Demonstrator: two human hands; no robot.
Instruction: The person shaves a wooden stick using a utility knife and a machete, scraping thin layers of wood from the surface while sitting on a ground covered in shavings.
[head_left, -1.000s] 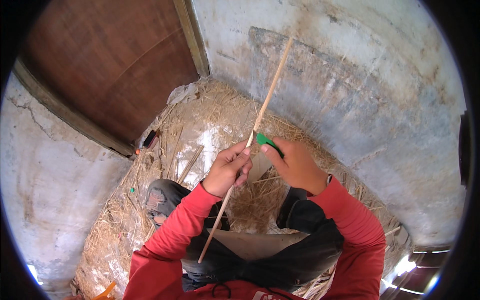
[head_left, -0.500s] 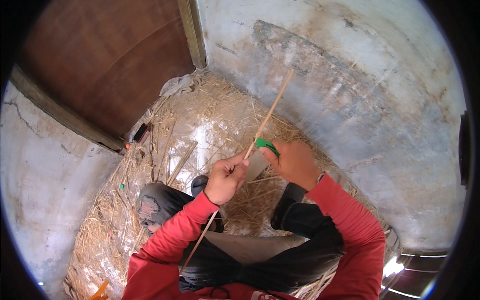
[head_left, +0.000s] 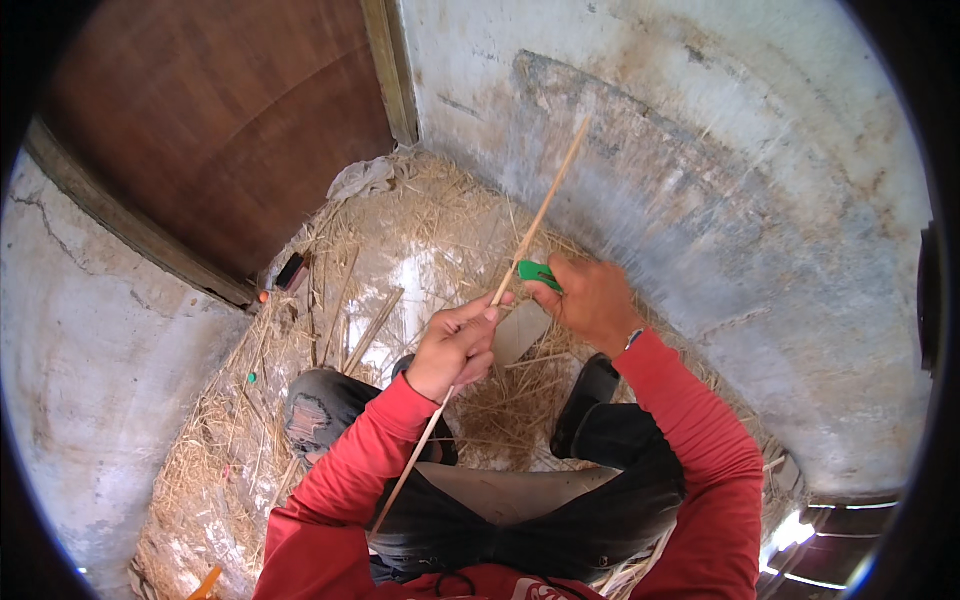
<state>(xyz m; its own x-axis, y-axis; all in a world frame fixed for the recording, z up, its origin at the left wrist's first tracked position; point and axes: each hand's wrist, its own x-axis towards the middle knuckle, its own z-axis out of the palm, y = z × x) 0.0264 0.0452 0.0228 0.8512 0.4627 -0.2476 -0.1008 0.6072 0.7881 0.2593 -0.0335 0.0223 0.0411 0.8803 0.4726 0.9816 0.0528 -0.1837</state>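
Note:
A long, thin strip of pale wood or bamboo (head_left: 548,203) slants across in front of me, its far end up against the backdrop of the wall. My left hand (head_left: 455,350) is closed round it near its middle, and the lower length runs down beside my left forearm. In my right hand (head_left: 592,300) is a green-handled cutter (head_left: 537,272), gripped between thumb and fingers. The cutter's front end lies against or right beside the strip, just beyond my left fingers. Its blade is too small to make out.
Shavings and straw-like slivers (head_left: 450,195) litter the floor. Loose strips (head_left: 375,325) lie left of my knees, near a dark block-shaped object (head_left: 290,271). A stained wall (head_left: 700,200) rises at right; a brown door panel (head_left: 220,130) stands at far left. An orange object (head_left: 207,580) lies lower left.
My right hand has shifted slightly away and up with the cutter. The strip's far end appears a little higher, and the whole view has moved slightly.

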